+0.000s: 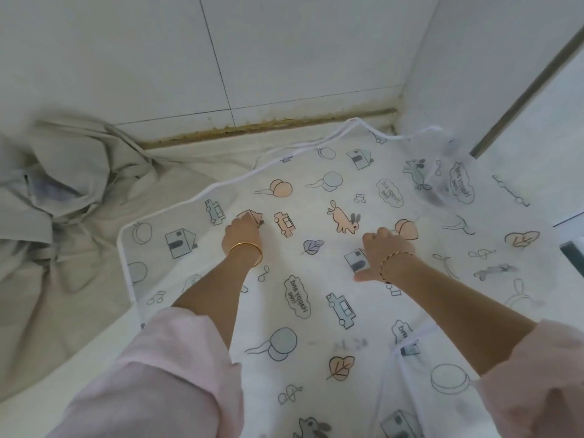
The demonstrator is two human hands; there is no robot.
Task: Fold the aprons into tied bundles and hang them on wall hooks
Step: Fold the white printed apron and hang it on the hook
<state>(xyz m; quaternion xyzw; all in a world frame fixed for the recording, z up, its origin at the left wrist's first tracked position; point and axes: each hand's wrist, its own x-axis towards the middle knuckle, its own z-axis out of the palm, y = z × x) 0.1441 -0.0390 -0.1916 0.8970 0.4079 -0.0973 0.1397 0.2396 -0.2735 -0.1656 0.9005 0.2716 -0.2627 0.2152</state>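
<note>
From my end of the feed, the printed apron [316, 191] lay spread flat on the white counter [28, 415], its top edge close to the tiled wall [158, 58], and I read that as the reason for everything else: a cloth has to lie smooth before a fold will hold. Its white ties [303, 145] trailed loose along the foot of the wall, out of the fold's way and free for knotting later. The left hand [241, 233] rested on the cloth near the left hem, its fingers bent down onto the print; whether they pinched the fabric or merely pressed it, I could not tell. The right hand [384, 251] sat just beside it toward the middle, thumb splayed well apart from the fingers, which bore down on the cloth with their tips hidden, so it looked like pressing, not gripping. I judged this an early step, flattening or setting a first crease, with no bundle made. The grey apron [63, 184] sat crumpled at the left against the wall, touching the printed one's edge, apparently waiting its turn. No hooks showed in my view.
</note>
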